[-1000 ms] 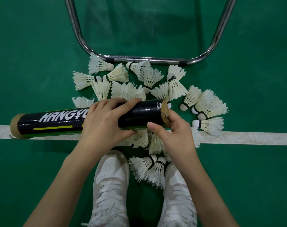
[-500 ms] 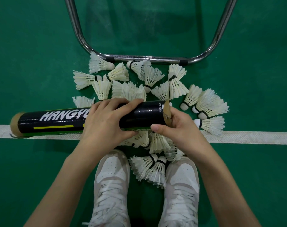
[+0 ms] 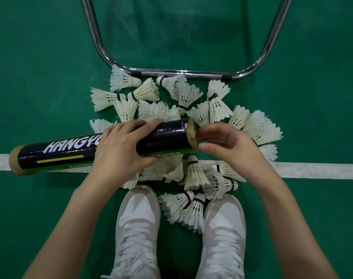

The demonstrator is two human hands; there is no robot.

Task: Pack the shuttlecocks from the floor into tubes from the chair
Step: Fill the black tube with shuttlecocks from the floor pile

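The tube [image 3: 103,150], black w/ white lettering and a green-yellow strip, lies roughly level above the floor, held across the person's front, its right end a bit higher than the left. The left hand [image 3: 121,152] grasps it around the middle, fingers curled over the top, thumb underneath. At the tube's right mouth the cardboard rim looks torn. The right hand [image 3: 228,150] sits just beside that mouth, fingers curled w/ thumb tip near the rim; whether it pinches anything can't be told, since the fingertips blur there.

Shuttlecocks [image 3: 193,174] lie scattered on the floor [image 3: 40,67] under and around the tube: one cluster behind it toward the chair, another to the right past the right hand, more below the tube near the shoes. One stands cork-up just below the tube's mouth. Two lie side by side betw. the shoes [image 3: 137,228], corks pointing away from the person.

A white line [image 3: 322,170] runs across the green floor, passing under the tube and hands. The chair frame [image 3: 181,72], a chrome U-bend w/ two black clips, rests on the floor at top, touching the farthest shuttlecocks.
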